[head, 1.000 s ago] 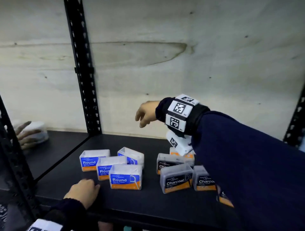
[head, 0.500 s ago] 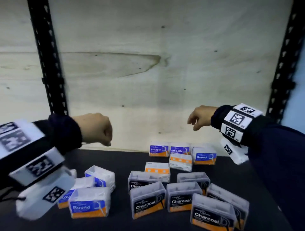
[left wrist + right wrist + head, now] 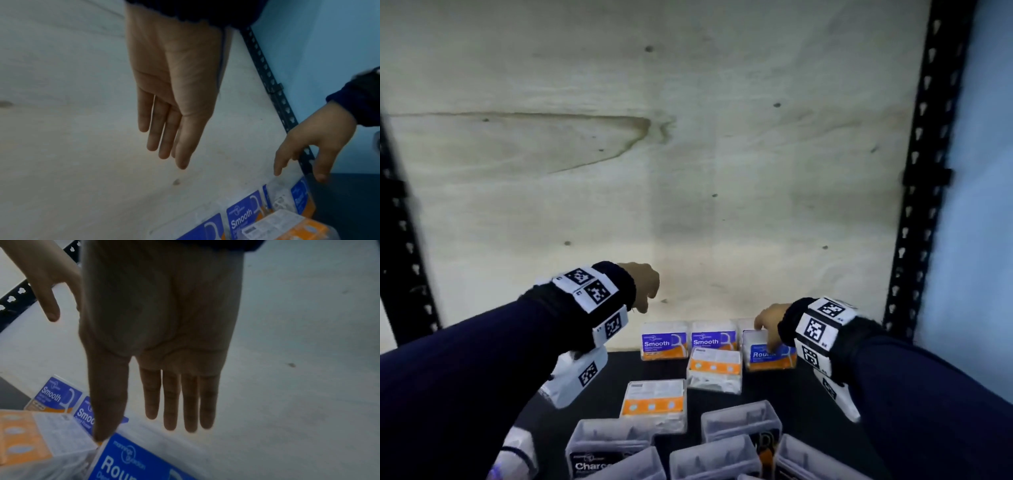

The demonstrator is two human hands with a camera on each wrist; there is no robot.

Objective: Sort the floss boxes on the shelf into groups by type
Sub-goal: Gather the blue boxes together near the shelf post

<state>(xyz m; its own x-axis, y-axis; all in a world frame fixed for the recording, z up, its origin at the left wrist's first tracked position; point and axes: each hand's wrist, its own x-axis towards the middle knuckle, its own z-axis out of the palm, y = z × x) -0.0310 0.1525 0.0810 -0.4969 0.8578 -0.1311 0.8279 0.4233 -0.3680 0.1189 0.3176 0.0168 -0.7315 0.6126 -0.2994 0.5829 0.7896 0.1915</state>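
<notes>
Plywood backed the black shelf (image 3: 808, 394), with punched black uprights at either side. At the back stood two Smooth boxes (image 3: 664, 341) side by side, and just right of them one Round box (image 3: 770, 353), out of place among them. Two more boxes (image 3: 715, 368) lay with their orange backs up, type unreadable, and at least five Charcoal boxes (image 3: 599, 448) crowded the front edge, some cut off by the frame.

The right hand (image 3: 768, 323) reached down over the Round box, fingers straight and spread, the thumb tip at its top edge but nothing gripped yet. The left hand (image 3: 642, 284) hung above the Smooth boxes, fingers loose and straight, holding nothing.

The step looked like picking out the stray Round box. Next, the right hand would need to close around it, lift it clear of its neighbours, and carry it to the other Round boxes, which were out of view.
</notes>
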